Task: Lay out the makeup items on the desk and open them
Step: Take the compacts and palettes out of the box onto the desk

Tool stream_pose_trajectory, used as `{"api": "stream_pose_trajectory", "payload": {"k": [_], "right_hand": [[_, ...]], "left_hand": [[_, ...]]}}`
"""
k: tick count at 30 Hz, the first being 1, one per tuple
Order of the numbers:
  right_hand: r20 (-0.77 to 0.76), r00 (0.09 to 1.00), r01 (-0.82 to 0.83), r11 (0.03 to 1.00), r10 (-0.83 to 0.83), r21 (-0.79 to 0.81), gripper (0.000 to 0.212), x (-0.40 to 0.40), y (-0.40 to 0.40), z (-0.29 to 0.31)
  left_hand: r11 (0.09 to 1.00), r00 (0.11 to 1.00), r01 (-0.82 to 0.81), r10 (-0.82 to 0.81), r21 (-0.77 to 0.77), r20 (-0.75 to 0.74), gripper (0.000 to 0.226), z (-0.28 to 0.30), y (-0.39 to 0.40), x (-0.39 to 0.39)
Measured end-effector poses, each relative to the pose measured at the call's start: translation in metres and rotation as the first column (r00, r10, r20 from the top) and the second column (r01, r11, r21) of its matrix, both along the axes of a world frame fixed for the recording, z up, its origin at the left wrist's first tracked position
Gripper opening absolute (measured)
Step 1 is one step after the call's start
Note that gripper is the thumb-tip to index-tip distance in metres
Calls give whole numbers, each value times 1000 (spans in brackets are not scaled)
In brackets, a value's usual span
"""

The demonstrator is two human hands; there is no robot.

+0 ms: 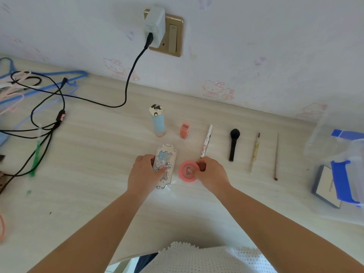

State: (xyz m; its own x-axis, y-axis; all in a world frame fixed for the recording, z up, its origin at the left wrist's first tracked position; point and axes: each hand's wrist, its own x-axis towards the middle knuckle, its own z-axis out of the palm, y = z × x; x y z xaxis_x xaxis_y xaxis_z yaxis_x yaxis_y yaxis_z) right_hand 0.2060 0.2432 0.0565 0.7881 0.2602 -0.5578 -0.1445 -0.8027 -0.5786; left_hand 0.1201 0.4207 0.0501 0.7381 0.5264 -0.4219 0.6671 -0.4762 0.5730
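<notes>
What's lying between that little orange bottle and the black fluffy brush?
In the head view, one thing: a slim white patterned tube, lying flat between the orange bottle and the black brush.

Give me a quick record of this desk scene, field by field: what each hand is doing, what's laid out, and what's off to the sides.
left hand: holds silver ornate palette
right hand: grips pink round compact
back row: blue bottle, orange tube, patterned tube, black brush, two thin sticks
far right: clear pouch
left side: black cables, hangers
opened: none visibly
</notes>
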Motion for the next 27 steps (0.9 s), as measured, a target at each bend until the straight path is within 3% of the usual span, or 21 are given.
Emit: {"api": "stream_pose_trajectory", "payload": {"k": [4, 7, 11, 17, 21, 27], "right_hand": [[22, 1000, -4, 1000, 5, -11, 23, 0, 0, -2], [10, 1000, 10, 1000, -10, 12, 25, 0, 0, -1], [-28, 995, 93, 992, -90, 85, 29, 1, -11, 6], [-165, 943, 332, 835, -288, 439, 17, -1, -41, 39], [-164, 931, 362, 762, -327, 536, 15, -2, -72, 70], [-133, 922, 359, 675, -363, 645, 14, 1, -159, 113]], "left_hand": [[999, 1000, -18, 18, -27, 5, 42, 0, -1, 1], [995, 998, -63, 65, -77, 16, 60, 1, -1, -2], [980, 978, -149, 166, -130, 129, 65, 14, -10, -9], [955, 947, 20, 77, -295, 312, 53, 43, -52, -2], [906, 927, 93, 73, -412, 369, 49, 74, -98, 12], [885, 884, 169, 58, -433, 464, 44, 112, -187, 36]]}}
